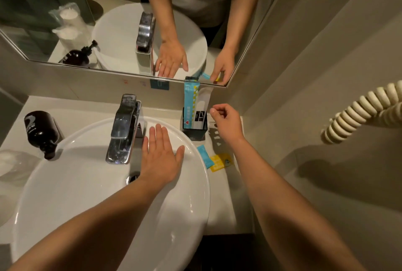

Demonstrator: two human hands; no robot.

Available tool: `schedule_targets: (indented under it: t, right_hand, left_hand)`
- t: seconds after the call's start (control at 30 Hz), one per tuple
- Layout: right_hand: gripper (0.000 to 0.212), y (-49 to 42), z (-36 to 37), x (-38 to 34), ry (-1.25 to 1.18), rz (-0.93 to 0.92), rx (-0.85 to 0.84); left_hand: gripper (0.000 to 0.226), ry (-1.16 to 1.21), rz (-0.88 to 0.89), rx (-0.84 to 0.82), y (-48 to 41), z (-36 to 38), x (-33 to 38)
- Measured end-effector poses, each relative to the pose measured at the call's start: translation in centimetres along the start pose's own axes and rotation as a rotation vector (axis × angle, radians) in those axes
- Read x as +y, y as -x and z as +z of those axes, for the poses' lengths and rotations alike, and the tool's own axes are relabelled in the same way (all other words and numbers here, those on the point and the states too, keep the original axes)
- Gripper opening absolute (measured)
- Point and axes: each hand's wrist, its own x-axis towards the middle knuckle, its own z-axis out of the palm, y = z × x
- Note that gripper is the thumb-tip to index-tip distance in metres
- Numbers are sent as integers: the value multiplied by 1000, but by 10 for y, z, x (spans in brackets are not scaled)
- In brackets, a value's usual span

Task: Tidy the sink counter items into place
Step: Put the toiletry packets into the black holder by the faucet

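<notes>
A black holder (pixel 194 134) stands on the counter behind the white basin (pixel 91 186), to the basin's right. Two tall packets stand in it, one blue and white (pixel 189 105), one white (pixel 202 109). My right hand (pixel 226 123) hovers just right of the packets, fingers loosely curled, holding nothing. Small blue (pixel 204 157) and yellow (pixel 220 162) sachets lie flat on the counter in front of the holder, below my right wrist. My left hand (pixel 162 157) rests flat, fingers spread, on the basin's far rim beside the chrome tap (pixel 125 128).
A black pump bottle (pixel 41 131) lies tipped on the counter left of the basin. Wrapped cups (pixel 13 162) sit at the far left edge. The mirror (pixel 121 20) runs along the back wall. A coiled cord (pixel 359 114) hangs on the right wall.
</notes>
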Motion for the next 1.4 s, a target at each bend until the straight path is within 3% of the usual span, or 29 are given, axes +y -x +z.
schedule_targets:
  t: [0.13, 0.3, 0.5, 0.8, 1.07, 1.4]
  right_hand:
    - [13, 17, -6, 28, 124, 133, 5]
    - [14, 42, 7, 59, 337, 330, -121]
    - [29, 47, 32, 65, 510, 328, -130]
    - [29, 46, 27, 64, 367, 343, -100]
    - [19, 49, -11, 35, 33, 249, -44]
    - [6, 38, -13, -28, -20, -126, -24]
  left_hand:
    - [92, -10, 2, 4, -1, 1, -1]
    - [90, -40, -5, -23, -2, -2, 0]
    - [88, -53, -18, -48, -2, -5, 2]
    - [88, -58, -12, -61, -2, -6, 2]
    - [89, -31, -3, -49, -1, -5, 2]
    - [90, -28, -7, -54, -3, -2, 0]
